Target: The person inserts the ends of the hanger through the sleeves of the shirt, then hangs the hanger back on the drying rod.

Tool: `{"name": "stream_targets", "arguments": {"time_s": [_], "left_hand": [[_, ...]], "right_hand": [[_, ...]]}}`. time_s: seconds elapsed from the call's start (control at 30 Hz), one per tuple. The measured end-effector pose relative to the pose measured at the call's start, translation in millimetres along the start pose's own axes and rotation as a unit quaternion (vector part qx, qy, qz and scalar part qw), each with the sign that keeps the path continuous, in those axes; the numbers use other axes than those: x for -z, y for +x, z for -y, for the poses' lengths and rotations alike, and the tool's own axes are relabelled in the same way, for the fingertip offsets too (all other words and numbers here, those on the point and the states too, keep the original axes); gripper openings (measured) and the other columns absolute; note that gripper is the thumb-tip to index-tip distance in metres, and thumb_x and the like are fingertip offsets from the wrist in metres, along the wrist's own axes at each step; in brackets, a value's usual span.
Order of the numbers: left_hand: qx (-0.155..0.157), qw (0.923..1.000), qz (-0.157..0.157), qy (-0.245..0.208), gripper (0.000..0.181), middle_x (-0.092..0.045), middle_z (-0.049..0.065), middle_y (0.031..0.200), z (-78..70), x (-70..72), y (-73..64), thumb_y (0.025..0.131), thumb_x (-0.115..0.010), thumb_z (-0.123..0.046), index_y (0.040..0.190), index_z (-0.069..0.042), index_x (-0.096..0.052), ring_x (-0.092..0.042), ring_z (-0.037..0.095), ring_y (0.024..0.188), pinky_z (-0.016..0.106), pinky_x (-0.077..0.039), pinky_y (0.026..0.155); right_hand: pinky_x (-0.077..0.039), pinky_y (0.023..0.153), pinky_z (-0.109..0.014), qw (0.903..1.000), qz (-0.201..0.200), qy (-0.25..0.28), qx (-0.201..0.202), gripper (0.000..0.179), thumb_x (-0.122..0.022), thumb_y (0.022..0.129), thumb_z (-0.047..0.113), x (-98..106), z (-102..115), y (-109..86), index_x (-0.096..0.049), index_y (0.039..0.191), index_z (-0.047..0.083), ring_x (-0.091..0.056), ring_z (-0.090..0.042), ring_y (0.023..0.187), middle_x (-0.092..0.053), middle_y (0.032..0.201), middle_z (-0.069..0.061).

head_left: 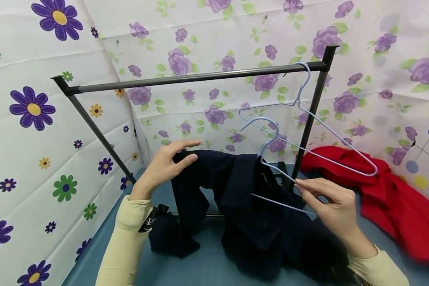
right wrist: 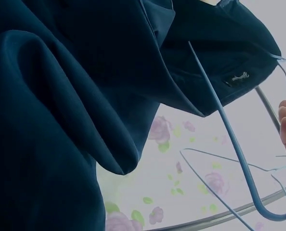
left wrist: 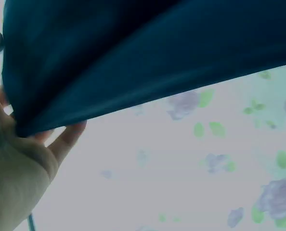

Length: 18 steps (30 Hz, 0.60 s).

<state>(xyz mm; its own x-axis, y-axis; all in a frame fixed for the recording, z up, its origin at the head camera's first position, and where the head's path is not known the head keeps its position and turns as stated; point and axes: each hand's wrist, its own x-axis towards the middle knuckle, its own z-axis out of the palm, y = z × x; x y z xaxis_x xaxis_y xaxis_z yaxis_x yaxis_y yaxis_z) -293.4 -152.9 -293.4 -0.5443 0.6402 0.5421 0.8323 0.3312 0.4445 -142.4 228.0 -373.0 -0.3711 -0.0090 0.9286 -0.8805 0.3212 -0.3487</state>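
A dark navy garment (head_left: 232, 171) with a small label inside hangs between my hands. My left hand (head_left: 166, 167) is at its far left end, fingers extended and thumb apart. In the left wrist view, a cloth corner (left wrist: 51, 106) lies against that hand's palm. My right hand (head_left: 330, 202) pinches the right shoulder of a light blue wire hanger (head_left: 277, 129) between thumb and fingers. The hanger's left part is hidden inside the garment, and its hook sticks up above the cloth. In the right wrist view, the hanger's bare right end (right wrist: 229, 134) curves out of the opening.
A black rack's top rail (head_left: 200, 77) spans the back, with another blue wire hanger (head_left: 334, 133) hooked near its right end. Red cloth (head_left: 386, 190) lies at the right on the blue surface (head_left: 207, 258). Flowered sheeting (head_left: 214, 39) stands behind and at the left.
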Motion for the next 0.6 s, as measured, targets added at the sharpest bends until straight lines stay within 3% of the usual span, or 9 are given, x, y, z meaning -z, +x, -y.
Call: {"name": "stream_targets", "arguments": {"time_s": [0.1,0.23,0.4,0.6], "left_hand": [[0.013,0.9969,0.027,-0.072,0.035,-0.063,0.001,0.137,9.8,-3.4,-6.0,0.104,-0.059,-0.021,0.139,-0.017,-0.063,-0.056,0.018,0.128,0.039,-0.044,0.106],[0.035,0.9910,0.025,-0.127,0.026,-0.071,0.007,0.121,14.5,-5.7,-12.8,0.103,-0.059,-0.012,0.125,-0.007,-0.071,-0.065,0.017,0.112,0.033,-0.051,0.096],[0.036,0.9934,0.013,-0.108,0.024,-0.073,0.011,0.116,11.2,-5.9,-14.4,0.101,-0.061,-0.008,0.121,-0.002,-0.073,-0.068,0.018,0.107,0.032,-0.053,0.092],[-0.034,0.9971,-0.005,-0.068,0.024,-0.074,0.006,0.114,-3.5,-6.4,-3.7,0.101,-0.062,-0.009,0.121,-0.005,-0.074,-0.069,0.018,0.108,0.032,-0.054,0.092]], "right_hand": [[-0.053,0.072,-0.013,1.0000,0.006,0.003,0.003,0.014,-0.073,0.088,-0.007,0,-2,-0.5,-0.073,0.099,-0.016,-0.066,-0.006,0.079,-0.074,0.094,-0.015],[-0.053,0.071,-0.013,0.9999,0.014,-0.003,0.004,0.014,-0.072,0.087,-0.008,0,-4,-1.4,-0.073,0.099,-0.015,-0.065,-0.006,0.078,-0.074,0.093,-0.015],[-0.052,0.071,-0.013,0.9994,0.024,-0.027,-0.002,0.014,-0.073,0.086,-0.008,3,-7,-2.6,-0.074,0.100,-0.013,-0.064,-0.005,0.076,-0.074,0.093,-0.015],[-0.051,0.073,-0.012,0.9972,0.049,-0.057,-0.001,0.017,-0.075,0.089,0.000,3,-12,-5.2,-0.076,0.104,-0.008,-0.063,-0.004,0.076,-0.075,0.095,-0.012]]}}
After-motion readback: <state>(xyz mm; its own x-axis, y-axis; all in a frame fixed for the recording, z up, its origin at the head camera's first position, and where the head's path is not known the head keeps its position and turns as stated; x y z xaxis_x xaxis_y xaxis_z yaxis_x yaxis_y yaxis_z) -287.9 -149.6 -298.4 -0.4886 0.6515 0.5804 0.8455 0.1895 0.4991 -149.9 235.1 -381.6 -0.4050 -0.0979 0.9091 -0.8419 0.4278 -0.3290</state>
